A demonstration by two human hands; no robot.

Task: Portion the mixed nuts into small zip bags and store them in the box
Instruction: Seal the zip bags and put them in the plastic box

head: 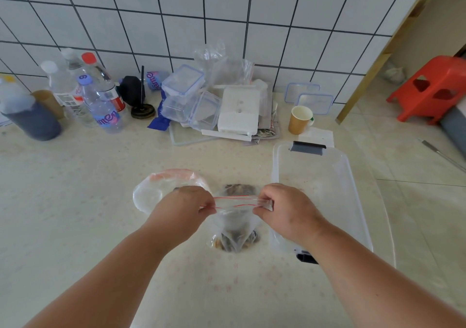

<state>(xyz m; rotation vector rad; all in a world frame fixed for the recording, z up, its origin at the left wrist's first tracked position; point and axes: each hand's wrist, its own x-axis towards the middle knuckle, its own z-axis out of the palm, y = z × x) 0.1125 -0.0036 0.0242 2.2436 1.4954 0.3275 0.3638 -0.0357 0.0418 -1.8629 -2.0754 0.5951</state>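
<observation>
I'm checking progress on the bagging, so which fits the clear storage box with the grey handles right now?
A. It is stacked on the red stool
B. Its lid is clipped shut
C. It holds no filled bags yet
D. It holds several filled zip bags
C: the clear box sits open on the counter with no filled bags inside, while both hands pinch the one filled zip bag beside it.

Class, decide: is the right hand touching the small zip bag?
Touching. The head view shows the right hand pinching the small zip bag at its red-striped top corner.

Left hand (187, 205) and right hand (282, 208) raised side by side, fingers (259, 210) pinched
</observation>
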